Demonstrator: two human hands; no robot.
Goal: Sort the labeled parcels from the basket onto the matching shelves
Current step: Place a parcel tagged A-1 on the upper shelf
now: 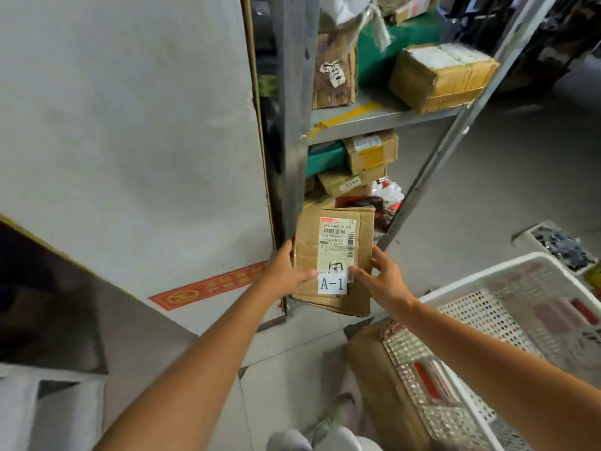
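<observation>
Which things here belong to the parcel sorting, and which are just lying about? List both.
Job: A-1 parcel, held by the left hand and the right hand; white basket; metal shelves.
Lying about: red printed strip; grey tray of dark bits.

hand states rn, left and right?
Left hand: holding the A-1 parcel at its left edge.
Right hand: holding the same parcel at its right edge.

Two hands, one A-1 parcel, one basket.
</observation>
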